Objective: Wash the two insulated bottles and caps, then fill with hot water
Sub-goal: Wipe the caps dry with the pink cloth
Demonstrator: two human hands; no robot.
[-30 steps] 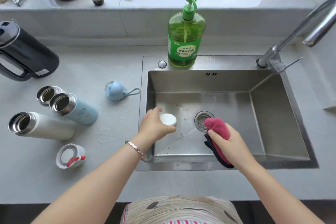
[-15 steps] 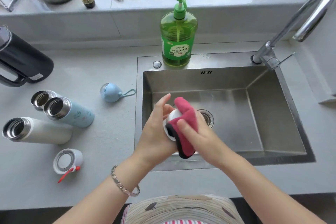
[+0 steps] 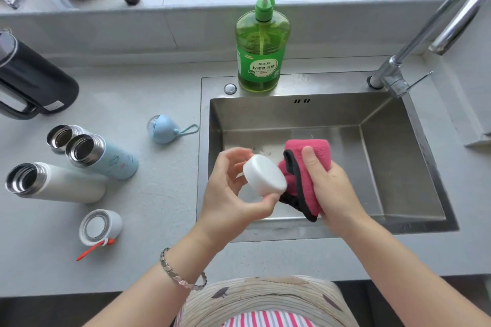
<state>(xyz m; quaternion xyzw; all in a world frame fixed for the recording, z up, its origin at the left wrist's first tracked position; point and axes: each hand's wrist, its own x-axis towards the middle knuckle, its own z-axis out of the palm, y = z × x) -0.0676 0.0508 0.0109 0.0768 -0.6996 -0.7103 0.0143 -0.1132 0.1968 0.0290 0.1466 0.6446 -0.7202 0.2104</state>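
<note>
**Clerk:** Item one, white cap (image 3: 264, 175): location and hold?

**Checker:** Over the front-left part of the sink (image 3: 398, 167). The left hand (image 3: 233, 194) grips it, fingers (image 3: 233, 152) curled behind it and the thumb under its lower edge.

**Clerk:** Item two, pink cloth (image 3: 308, 151)?

**Checker:** Also over the sink, just right of the cap and touching it. It is bunched in the right hand (image 3: 329, 186), whose fingers are closed round it.

**Clerk:** Progress?

**Checker:** Early, by appearance; one cap is being wiped. On the counter (image 3: 159, 220) left of the sink: blue cap (image 3: 162, 129), blue bottle (image 3: 106, 156), white bottle (image 3: 61, 183) and strapped cap (image 3: 99, 225). Both bottles are open-mouthed. Whether any are washed cannot be told. No water visible from the tap (image 3: 425, 34) at the sink's back-right corner. Filling not begun.
</note>
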